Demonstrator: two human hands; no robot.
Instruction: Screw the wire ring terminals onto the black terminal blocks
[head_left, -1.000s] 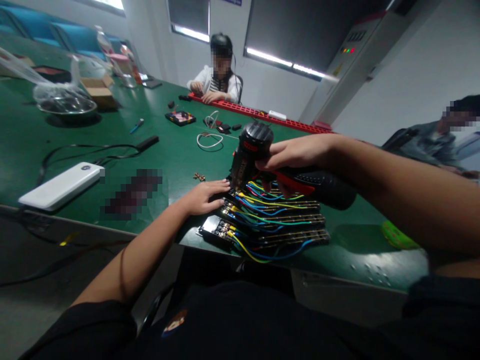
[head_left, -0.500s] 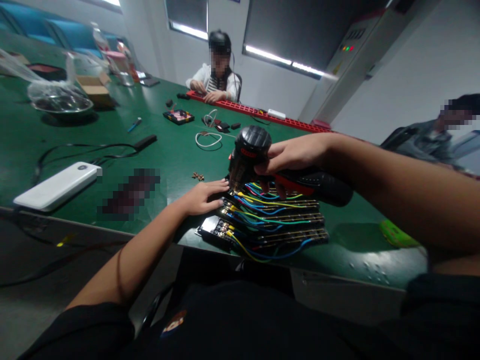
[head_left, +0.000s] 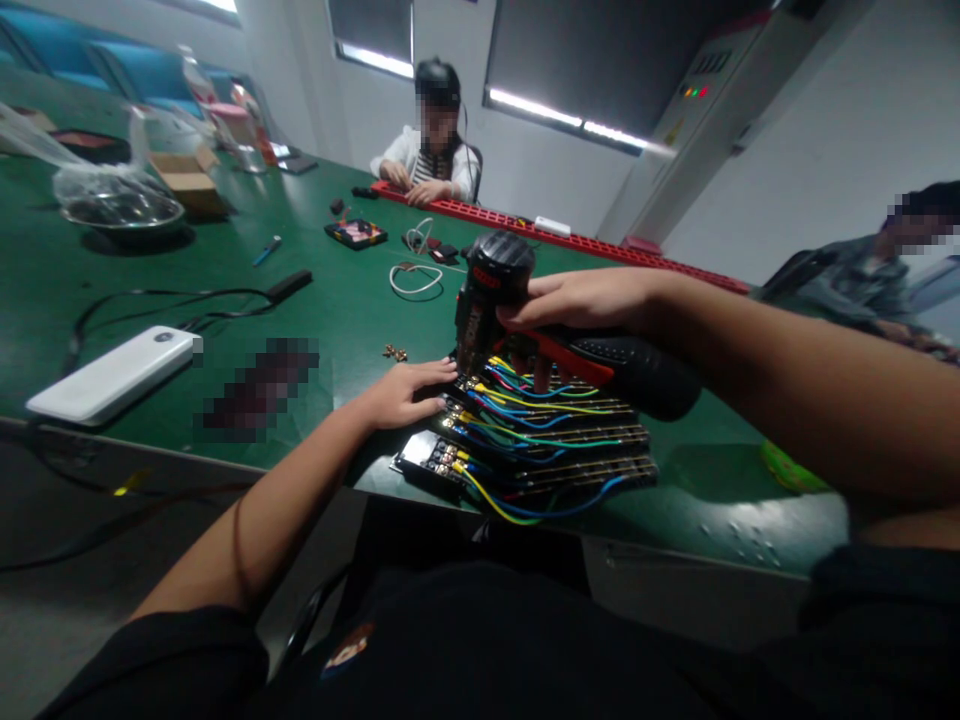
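My right hand point(head_left: 555, 305) is closed round the grip of a black and red cordless screwdriver point(head_left: 491, 275). Its nose points down at the terminals of one of several dark modules point(head_left: 427, 462) lying side by side at the table edge. Yellow, green and blue wires point(head_left: 540, 420) run from the brass terminals to the right across the row. My left hand point(head_left: 409, 395) lies flat on the left ends of the modules, fingers stretched out beside the tool's nose. The bit's tip is hidden by the terminals and fingers. Small brass screws point(head_left: 395, 353) rest beyond my left hand.
On the green table point(head_left: 360, 320), a white power bank point(head_left: 116, 375) and a black cable lie left. Farther back are a metal bowl point(head_left: 124, 213) with a plastic bag and a cardboard box point(head_left: 187, 180). A green packet point(head_left: 791, 468) sits right. Two people sit beyond.
The screwdriver's back end has tipped slightly up and to the left, along with my right hand. My left hand and the modules have stayed in place.
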